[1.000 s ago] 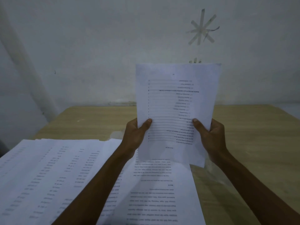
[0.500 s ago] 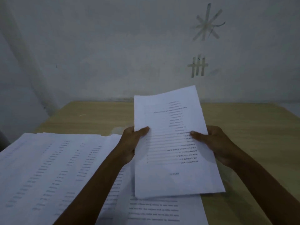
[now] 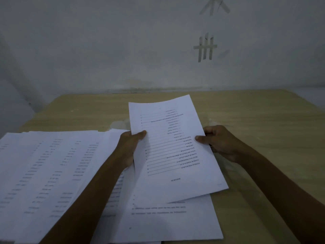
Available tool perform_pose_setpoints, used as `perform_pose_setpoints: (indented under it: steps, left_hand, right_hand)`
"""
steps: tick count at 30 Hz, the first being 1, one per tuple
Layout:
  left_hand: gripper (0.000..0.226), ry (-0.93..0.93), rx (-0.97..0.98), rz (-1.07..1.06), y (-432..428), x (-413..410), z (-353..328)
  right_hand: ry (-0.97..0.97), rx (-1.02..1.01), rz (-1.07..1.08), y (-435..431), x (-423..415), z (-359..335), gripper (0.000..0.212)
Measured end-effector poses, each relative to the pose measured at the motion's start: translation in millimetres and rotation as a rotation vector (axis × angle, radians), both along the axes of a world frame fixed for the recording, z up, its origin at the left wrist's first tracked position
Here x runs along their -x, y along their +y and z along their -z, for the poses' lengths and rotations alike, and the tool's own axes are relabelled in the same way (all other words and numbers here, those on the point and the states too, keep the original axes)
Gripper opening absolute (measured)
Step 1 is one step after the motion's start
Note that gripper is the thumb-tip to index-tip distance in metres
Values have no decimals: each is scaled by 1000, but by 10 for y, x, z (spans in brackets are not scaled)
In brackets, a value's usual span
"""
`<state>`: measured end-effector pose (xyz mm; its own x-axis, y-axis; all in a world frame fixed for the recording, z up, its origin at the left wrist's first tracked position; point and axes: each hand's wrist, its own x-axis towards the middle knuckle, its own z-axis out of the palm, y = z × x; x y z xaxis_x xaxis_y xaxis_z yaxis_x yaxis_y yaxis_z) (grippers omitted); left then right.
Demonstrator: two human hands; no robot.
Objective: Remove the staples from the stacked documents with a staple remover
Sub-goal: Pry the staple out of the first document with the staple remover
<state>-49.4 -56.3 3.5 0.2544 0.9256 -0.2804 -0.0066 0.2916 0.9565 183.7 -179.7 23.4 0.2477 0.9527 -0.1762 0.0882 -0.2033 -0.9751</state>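
White printed document [image 3: 175,152] is hiding the left hand's [image 3: 129,148] fingers, only the thumb showing; right hand's [image 3: 222,143] fingertips are slipping behind its edge too. It's also covering the top of the white text page [image 3: 168,222] underneath. Spread pile of white printed pages [image 3: 52,173] is running off left & btm edges, print blurring, unreadable. Pale tape star [image 3: 215,6] is getting cut by the top edge. Staples: too small to tell.

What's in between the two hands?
The printed paper fills the gap between the left hand and right hand, each pinching one side edge, in the head view.
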Motion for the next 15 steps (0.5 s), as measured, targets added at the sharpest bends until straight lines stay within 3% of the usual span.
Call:
perform_pose_setpoints:
  steps: [6, 11, 15]
  left_hand:
    - [17, -1, -8, 60, 22, -13, -62]
    - [25, 28, -3, 19, 53, -28, -115]
    - [29, 107, -30, 29, 45, -48, -116]
  right_hand:
    - [-22, 18, -20, -19, -24, 27, 18]
    - [-76, 109, -108, -53, -58, 58, 21]
    - [-228, 166, -266, -108, -67, 53, 25]
